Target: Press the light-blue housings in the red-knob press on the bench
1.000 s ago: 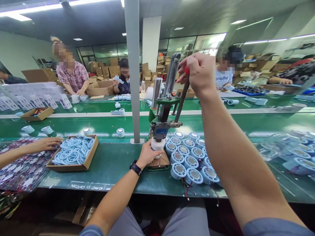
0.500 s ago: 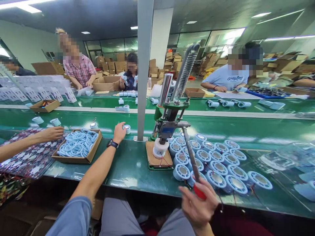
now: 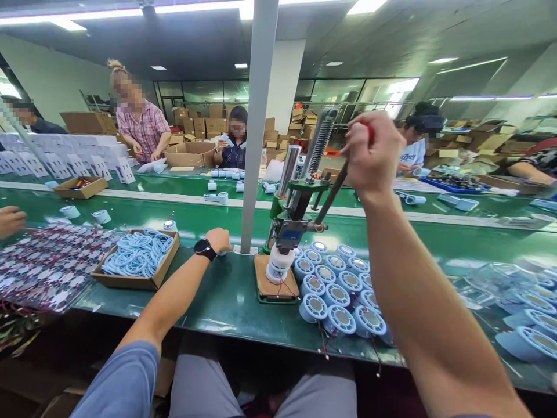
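My right hand (image 3: 375, 152) is wrapped round the red-gripped lever (image 3: 334, 191) of a green hand press (image 3: 292, 229), with the lever raised. Under the press head, a white and blue round part (image 3: 277, 273) with red wires sits on the brown base board (image 3: 263, 284). My left hand (image 3: 219, 239), a black watch at its wrist, is closed at the belt edge left of the grey post. A small bit of a light blue part (image 3: 223, 253) shows beneath its fingers. Several blue round housings (image 3: 339, 319) with silver centres stand right of the press.
A cardboard box of light blue rings (image 3: 139, 281) stands at left, beside rows of wired boards (image 3: 47, 261). The grey post (image 3: 256, 128) rises behind the press. Another person's hand (image 3: 11, 222) is at the far left. People work across the green belt (image 3: 435, 232).
My right hand has swung the lever up from low near the table edge. My left hand has come nearer with the blue part. The other person's hand has drawn back left.
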The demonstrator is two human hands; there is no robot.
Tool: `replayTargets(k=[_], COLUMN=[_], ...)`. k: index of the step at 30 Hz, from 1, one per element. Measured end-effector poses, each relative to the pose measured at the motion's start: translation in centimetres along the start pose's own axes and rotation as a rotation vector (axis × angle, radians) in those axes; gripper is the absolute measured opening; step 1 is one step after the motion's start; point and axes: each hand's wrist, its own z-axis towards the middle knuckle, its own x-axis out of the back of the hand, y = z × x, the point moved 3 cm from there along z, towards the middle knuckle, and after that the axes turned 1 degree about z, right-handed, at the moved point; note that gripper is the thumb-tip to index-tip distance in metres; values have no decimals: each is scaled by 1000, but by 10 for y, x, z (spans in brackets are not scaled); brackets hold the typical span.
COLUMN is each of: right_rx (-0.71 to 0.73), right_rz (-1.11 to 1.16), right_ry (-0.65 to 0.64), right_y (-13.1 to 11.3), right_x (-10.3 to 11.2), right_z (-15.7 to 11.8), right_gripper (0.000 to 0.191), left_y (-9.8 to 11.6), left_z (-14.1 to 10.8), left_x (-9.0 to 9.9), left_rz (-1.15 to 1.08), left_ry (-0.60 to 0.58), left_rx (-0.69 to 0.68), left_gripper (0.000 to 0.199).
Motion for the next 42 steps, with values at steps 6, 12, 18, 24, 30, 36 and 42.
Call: replayTargets(k=[6, 12, 18, 24, 30, 36, 42], right_rx=[-165, -329, -771, -777, -583, -804, -1043], right_rz=[88, 348, 446, 374, 99, -475, -474], right_ry=[-81, 205, -177, -26, 98, 529, 448], right_y=[8, -7, -5, -27, -41, 69, 130], right_x=[-7, -15, -89, -83, 9, 135, 157], right_z=[-5, -186, -315, -317, -345, -368, -378], right_gripper=[47, 66, 104, 86, 52, 66, 77], left_y=[23, -20, -114, -139, -147, -145, -95], left_z=[-58, -70, -73, -86, -83, -95, -112], left_x=[-20, 3, 25, 25, 13, 15, -21], left_rz=[23, 33, 107, 133, 146, -7, -406], left_ry=[32, 222, 237, 228, 147, 671, 265], left_rx=[-39, 108, 321, 352, 361, 251, 63], left_gripper=[55, 55, 36, 39, 35, 48, 31])
